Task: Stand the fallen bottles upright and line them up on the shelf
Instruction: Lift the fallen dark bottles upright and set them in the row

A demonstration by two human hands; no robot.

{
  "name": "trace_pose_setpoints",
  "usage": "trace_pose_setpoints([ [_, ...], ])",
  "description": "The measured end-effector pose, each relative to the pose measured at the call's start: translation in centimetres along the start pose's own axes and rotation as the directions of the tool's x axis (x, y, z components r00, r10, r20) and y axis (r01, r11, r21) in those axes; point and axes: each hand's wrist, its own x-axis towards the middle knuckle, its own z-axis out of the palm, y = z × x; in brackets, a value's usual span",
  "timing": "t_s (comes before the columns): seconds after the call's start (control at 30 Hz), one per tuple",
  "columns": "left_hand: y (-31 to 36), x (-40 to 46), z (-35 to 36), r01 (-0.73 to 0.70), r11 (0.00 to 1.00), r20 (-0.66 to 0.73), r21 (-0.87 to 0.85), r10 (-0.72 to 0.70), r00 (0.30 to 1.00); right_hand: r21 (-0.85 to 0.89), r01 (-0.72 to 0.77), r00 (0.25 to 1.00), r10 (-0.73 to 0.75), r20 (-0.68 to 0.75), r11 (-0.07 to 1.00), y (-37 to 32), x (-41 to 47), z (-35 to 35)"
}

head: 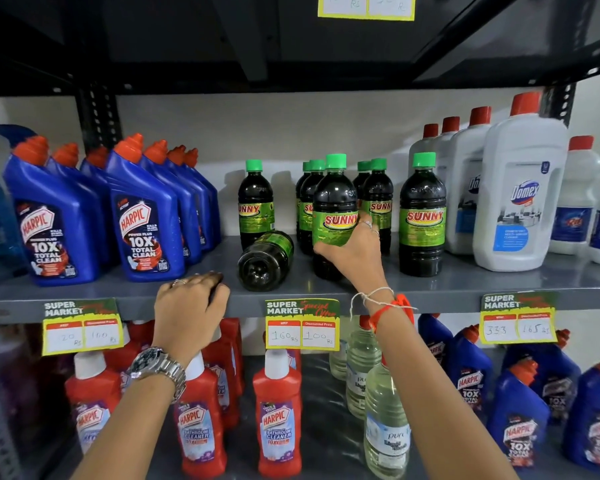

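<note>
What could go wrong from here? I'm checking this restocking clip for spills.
The fallen bottle lies on its side with its base at the shelf edge; it might roll off. The right hand grips a standing Sunny bottle among close neighbours, so shifting it could topple one. The left hand covers something dark I cannot identify.

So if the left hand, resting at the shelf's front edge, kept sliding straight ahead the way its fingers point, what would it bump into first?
Probably the fallen Sunny bottle, lying on its side just beyond the left hand. Depth is unclear, so the hand might slip past it on the left.
</note>
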Motion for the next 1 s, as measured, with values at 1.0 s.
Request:
trace_pose_setpoints([
  [1.0, -0.7, -0.1, -0.8, 0.022, 0.998, 0.019, 0.051, -0.023, 1.000, -0.357, 0.016, 0.738, 0.229, 0.634, 0.934, -10.4, 1.0, 4.8],
])
